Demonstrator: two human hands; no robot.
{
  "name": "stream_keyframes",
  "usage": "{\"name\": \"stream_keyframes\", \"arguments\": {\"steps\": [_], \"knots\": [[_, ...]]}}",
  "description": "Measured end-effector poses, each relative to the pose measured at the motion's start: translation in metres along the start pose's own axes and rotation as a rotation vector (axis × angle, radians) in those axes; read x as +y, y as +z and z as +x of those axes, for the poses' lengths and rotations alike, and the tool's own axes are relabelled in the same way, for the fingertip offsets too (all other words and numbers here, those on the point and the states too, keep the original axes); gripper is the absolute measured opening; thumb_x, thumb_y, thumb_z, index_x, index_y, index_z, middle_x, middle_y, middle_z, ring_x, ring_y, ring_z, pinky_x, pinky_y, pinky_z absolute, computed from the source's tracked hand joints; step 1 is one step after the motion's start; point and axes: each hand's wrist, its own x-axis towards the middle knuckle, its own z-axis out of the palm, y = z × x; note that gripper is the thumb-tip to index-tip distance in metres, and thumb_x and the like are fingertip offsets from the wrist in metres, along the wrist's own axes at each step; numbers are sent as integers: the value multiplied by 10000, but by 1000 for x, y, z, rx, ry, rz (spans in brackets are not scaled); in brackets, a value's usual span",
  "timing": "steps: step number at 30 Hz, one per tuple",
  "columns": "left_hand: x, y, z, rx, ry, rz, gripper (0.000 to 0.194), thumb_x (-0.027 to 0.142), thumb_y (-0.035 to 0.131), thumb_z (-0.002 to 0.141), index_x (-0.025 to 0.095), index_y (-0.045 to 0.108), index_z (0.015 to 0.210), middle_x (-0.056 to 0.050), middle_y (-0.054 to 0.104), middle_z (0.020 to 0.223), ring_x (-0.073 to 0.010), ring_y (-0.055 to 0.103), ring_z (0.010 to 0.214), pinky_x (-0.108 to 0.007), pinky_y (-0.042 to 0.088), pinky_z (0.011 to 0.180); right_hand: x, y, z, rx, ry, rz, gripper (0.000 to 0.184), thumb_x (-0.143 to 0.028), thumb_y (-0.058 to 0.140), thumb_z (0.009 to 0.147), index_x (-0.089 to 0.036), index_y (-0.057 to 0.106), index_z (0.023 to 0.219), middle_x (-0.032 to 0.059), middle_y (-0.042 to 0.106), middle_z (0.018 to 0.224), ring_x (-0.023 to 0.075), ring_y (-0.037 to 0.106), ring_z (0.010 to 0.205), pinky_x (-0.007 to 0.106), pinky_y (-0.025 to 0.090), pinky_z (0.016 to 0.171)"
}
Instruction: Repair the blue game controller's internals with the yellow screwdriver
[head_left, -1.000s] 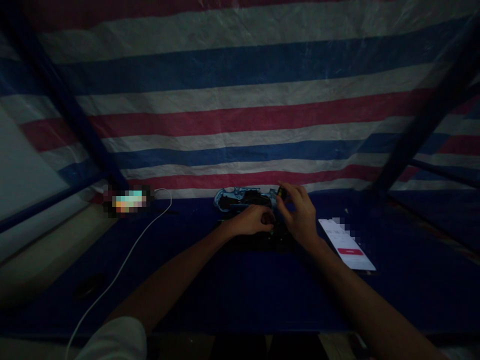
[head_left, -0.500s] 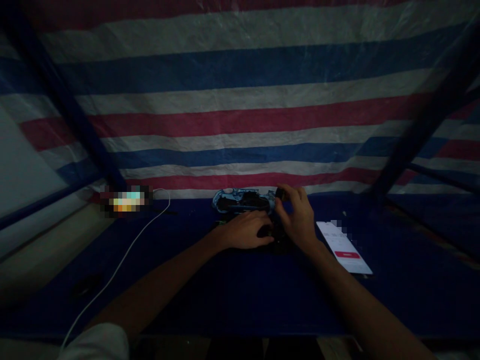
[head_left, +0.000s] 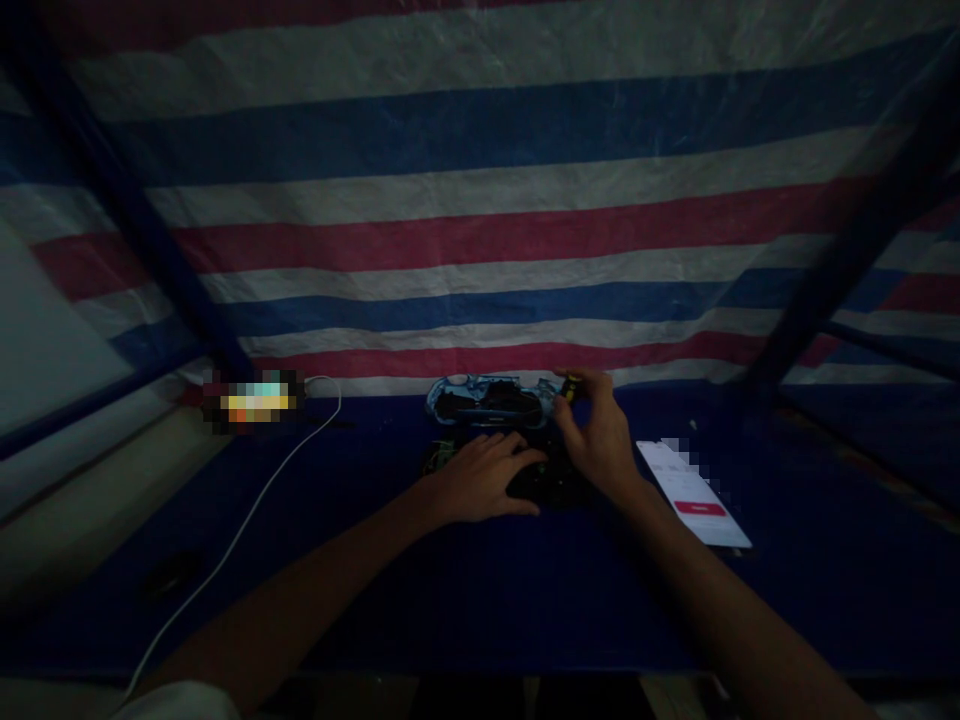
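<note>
My right hand [head_left: 601, 435] pinches a small black-and-yellow piece [head_left: 571, 388] between thumb and fingers, at the right end of a blue toy car body shell [head_left: 487, 410]. In the dim light I cannot make out the kind of that piece. Nearer to me lies a dark toy car chassis [head_left: 553, 482], with some thin wires [head_left: 436, 456] at its left end. My left hand [head_left: 484, 475] lies across the chassis, fingers stretched and thumb apart, covering part of it. The shell's hollow underside seems to face me.
To the right, a phone [head_left: 694, 500] with a lit screen lies on the blue table [head_left: 480, 590]. A white cable [head_left: 262, 490] runs down the left side from a blurred lit item [head_left: 255, 400]. Behind the table hangs a striped sheet [head_left: 450, 240], between blue posts [head_left: 157, 240].
My right hand has turned the small piece, so its yellow part now shows. My left hand has shifted slightly left and toward me, with its fingers spread wider, uncovering more of the chassis.
</note>
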Motion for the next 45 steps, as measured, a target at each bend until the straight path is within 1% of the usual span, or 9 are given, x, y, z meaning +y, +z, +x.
{"name": "stream_keyframes", "arguments": {"steps": [6,14,20,26,31,33,39,42,45], "knots": [[-2,0,0,1,2,-12,675,581,712,891,245,546,1453,-115,608,1307,-317,621,1162,-455,473,1013,1,-1,4,29,-93,-132,312,-366,625,958,-233,594,1238,100,644,1064,270,618,993,479,540,869],[-3,0,1,-5,4,-11,651,586,699,899,266,559,1448,-99,614,1266,-302,623,1129,-422,475,985,-3,-2,2,-74,-107,-82,365,-267,463,1024,-262,534,1382,102,686,1198,268,645,1103,487,547,942],[1,-3,1,-57,-7,58,648,595,631,943,302,515,1510,-117,571,1343,-325,607,1166,-445,472,993,-4,-3,4,-13,-44,-155,321,-377,616,974,-273,612,1278,89,626,1084,244,643,932,437,574,812],[-2,2,-1,-33,17,81,667,620,600,951,323,477,1535,-112,565,1323,-314,600,1151,-441,470,993,-1,-3,3,-66,-114,-116,363,-251,471,1014,-250,530,1372,103,682,1189,268,639,1092,468,555,920],[-4,4,1,-20,14,86,691,639,632,920,320,498,1519,-112,565,1338,-327,597,1164,-456,463,1015,1,0,4,2,-69,-143,337,-397,625,965,-248,592,1266,104,643,1148,248,638,921,457,566,841],[-5,4,1,-16,20,85,708,644,648,908,318,498,1519,-107,573,1340,-322,593,1184,-447,458,1031,1,-1,4,18,-45,-142,310,-375,611,972,-249,597,1255,104,625,1147,238,642,905,450,571,828],[-3,2,2,-35,8,108,694,623,641,925,293,504,1520,-122,591,1332,-321,599,1198,-471,464,1051,3,-3,4,-36,-116,-91,352,-236,527,985,-243,550,1336,112,683,1202,280,654,1113,480,561,948],[-2,1,3,-37,14,114,685,617,641,926,296,508,1517,-123,583,1320,-317,610,1176,-472,473,1041,3,-3,4,-29,-127,-110,363,-205,532,965,-228,557,1326,113,686,1184,280,647,1082,485,563,933],[-2,1,3,-38,20,121,681,610,636,932,292,503,1519,-122,589,1285,-310,614,1158,-458,482,1020,2,-4,5,-21,-116,-115,352,-271,607,958,-225,570,1305,121,662,1184,262,648,990,463,577,871]]}}
